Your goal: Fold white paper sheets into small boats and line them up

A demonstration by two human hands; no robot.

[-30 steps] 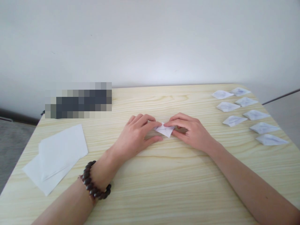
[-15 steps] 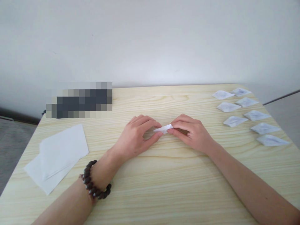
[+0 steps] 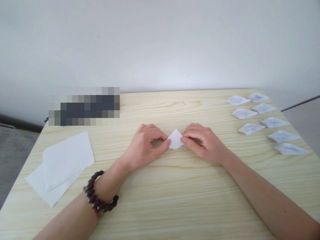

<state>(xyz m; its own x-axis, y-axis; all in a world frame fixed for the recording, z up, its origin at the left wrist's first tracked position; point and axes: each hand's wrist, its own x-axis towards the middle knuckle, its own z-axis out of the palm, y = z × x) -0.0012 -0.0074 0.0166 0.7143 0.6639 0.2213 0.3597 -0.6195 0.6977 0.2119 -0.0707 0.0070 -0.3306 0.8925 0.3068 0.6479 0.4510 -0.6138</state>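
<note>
A small folded piece of white paper is held over the middle of the table, its face turned towards me and a point at its top. My left hand pinches its left corner between thumb and fingers. At the opposite corner, the thumb and fingers of my right hand are closed on it. A dark beaded bracelet circles my left wrist. The fingertips behind the paper are partly hidden.
Several folded paper boats lie in two rows at the right of the wooden table. Loose white sheets overlap at the left. A dark, pixelated object sits at the back left, near the white wall.
The folded paper has turned from a narrow strip into a wider diamond-like face. Both hands have shifted only slightly and still grip its two ends.
</note>
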